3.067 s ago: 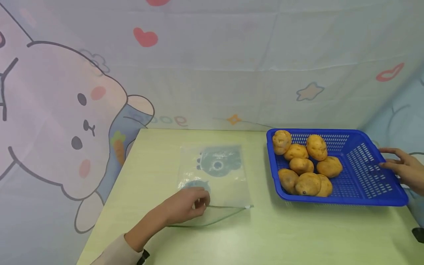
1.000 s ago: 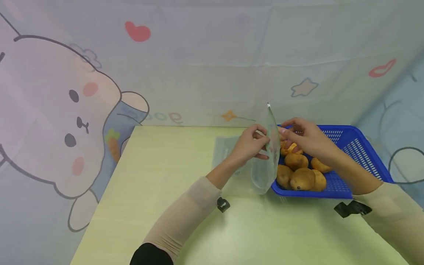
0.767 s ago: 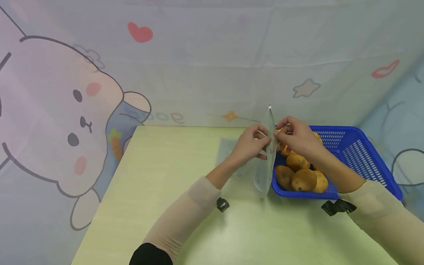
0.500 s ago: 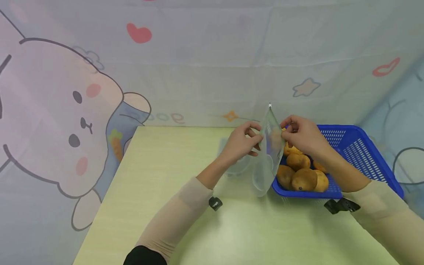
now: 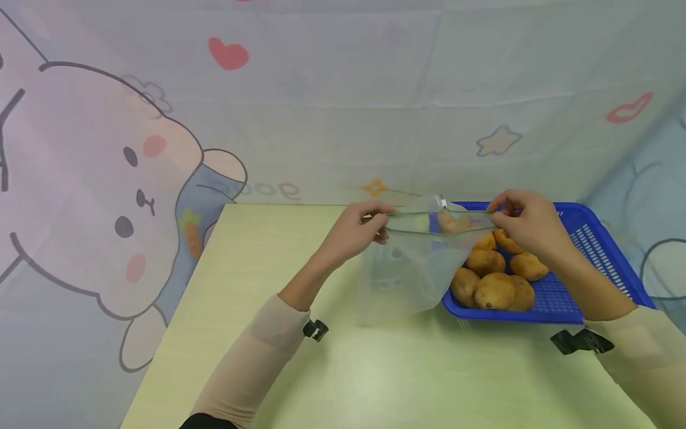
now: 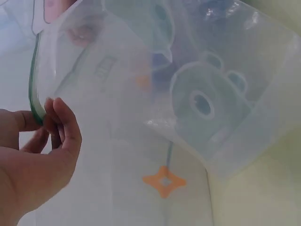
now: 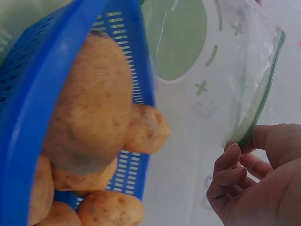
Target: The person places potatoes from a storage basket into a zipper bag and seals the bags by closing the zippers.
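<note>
A translucent zip bag (image 5: pixel 423 265) with a green-edged mouth and animal prints hangs between my two hands. My left hand (image 5: pixel 356 232) pinches one end of its mouth; in the left wrist view, thumb and fingers (image 6: pixel 66 125) meet at the green strip. The opposite end is pinched by my right hand (image 5: pixel 527 220), above the potatoes. A white slider (image 5: pixel 443 202) sits on the far side of the mouth, which gapes between the two green edges. Several potatoes (image 5: pixel 494 291) lie in the blue basket (image 5: pixel 605 256), some seen through the bag.
The basket stands at the right of the pale yellow-green table (image 5: pixel 343 375), its left part overlapped by the bag. A printed curtain (image 5: pixel 343 119) hangs behind the table. A dark curved cable or line (image 5: pixel 651 247) shows at the far right.
Over the last second my hands have moved apart, left hand leftward and right hand rightward, spreading the bag's mouth wide. Earlier the bag lay flat on the table, with my right hand at the basket.
</note>
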Tool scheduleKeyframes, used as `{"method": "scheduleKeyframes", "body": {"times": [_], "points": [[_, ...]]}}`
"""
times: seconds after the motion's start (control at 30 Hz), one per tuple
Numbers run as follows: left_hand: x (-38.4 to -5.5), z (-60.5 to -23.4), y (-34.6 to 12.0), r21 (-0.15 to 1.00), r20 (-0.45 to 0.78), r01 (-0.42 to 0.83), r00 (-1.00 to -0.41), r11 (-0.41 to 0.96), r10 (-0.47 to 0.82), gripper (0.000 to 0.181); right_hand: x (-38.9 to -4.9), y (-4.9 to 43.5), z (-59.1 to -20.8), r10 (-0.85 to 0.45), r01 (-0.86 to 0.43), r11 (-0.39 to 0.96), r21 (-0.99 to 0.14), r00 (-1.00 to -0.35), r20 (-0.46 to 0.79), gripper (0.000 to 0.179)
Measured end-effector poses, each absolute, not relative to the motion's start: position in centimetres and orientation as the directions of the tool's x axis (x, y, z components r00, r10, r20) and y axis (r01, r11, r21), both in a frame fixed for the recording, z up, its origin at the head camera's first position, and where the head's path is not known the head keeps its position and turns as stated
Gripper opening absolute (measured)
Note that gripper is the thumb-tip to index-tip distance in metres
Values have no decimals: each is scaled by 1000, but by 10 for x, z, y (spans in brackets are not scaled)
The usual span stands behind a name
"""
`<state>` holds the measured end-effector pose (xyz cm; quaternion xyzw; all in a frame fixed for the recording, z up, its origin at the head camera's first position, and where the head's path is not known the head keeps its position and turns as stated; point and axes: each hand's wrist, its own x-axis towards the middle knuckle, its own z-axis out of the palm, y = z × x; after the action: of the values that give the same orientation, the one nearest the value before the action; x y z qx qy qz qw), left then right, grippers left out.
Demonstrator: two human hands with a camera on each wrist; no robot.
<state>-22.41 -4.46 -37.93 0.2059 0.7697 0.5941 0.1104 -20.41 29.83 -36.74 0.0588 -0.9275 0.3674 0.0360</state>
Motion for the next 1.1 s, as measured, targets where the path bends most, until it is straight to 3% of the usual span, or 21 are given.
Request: {"method": "scheduleKeyframes", "body": {"times": [0.2,0.37,0.5,0.67,0.93,1.1], "points": [[-223,-394,-45,939,112,252,-868,234,484,25,-201,299,-378,-73,-143,737,-661,-988,134,20],[-219,-403,-41,899,142,297,-892,321,428,23,-199,294,-383,-94,-183,747,-639,-981,171,17],[-215,-404,-44,897,114,265,-912,353,395,25,-198,294,-387,-115,-219,754,-619,-972,204,15],[-213,-404,-49,934,101,228,-907,275,409,30,-197,296,-393,-118,-232,763,-603,-968,223,15],[-214,-401,-55,983,110,171,-833,63,542,33,-198,294,-397,-129,-247,757,-605,-964,233,16],[-215,-401,-56,976,124,204,-809,76,574,41,-197,291,-399,-145,-238,735,-635,-970,196,19]]}}
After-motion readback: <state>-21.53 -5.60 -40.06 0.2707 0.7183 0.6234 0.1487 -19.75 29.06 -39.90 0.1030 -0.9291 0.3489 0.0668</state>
